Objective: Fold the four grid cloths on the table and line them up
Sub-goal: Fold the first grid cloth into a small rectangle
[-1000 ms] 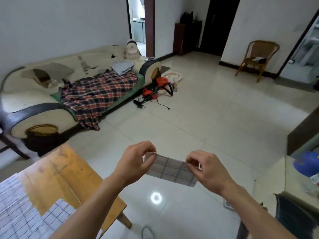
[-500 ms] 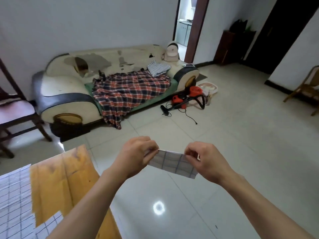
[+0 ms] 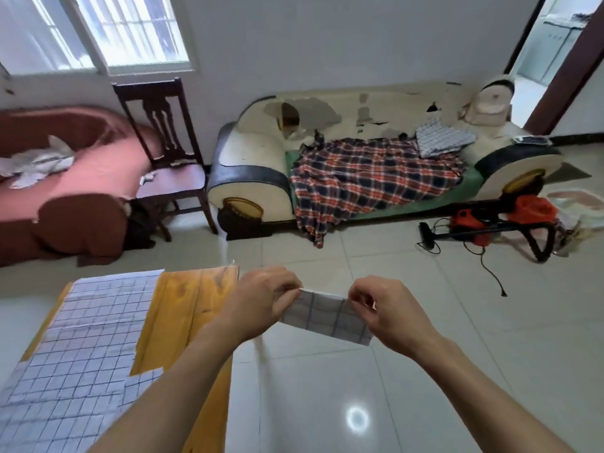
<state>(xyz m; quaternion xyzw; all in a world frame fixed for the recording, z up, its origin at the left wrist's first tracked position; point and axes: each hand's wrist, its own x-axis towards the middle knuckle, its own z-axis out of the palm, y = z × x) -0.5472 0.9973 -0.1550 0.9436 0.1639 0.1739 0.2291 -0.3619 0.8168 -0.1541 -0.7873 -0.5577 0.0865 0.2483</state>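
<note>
Pinching a small folded white cloth with a dark grid pattern (image 3: pixel 325 317) by its two short ends, the left hand (image 3: pixel 261 304) and the right hand (image 3: pixel 389 313) held it in the air above the pale glossy floor tiles (image 3: pixel 425 371), off the tabletop altogether; the fingers of the left hand (image 3: pixel 287 289) were curled and clamped on the cloth's upper left corner, thumb against the forefinger; the fingers of the right hand (image 3: pixel 359 294) were likewise bent inward and closed on the cloth's right edge, which reached down below them to a loose lower corner; between the two sets of fingers the cloth hung fairly taut, tilted so that its right end sat lower than its left. To the left of the left fingers, and partly under that forearm, lay the orange-brown wooden tabletop (image 3: pixel 192 308); on it, further left of the fingers, larger white grid-patterned cloths (image 3: pixel 88 348) were spread flat, overlapping one another, and how many there were could not be told. Well beyond the fingers stood a worn cream sofa with dark trim (image 3: pixel 255 165) draped with a red and navy plaid blanket (image 3: pixel 369 181); left of it a dark wooden chair (image 3: pixel 166 148) and a reddish-brown couch (image 3: pixel 75 188); to the far right of the fingers a red machine with a black cable (image 3: pixel 483 220) lay on the floor.
</note>
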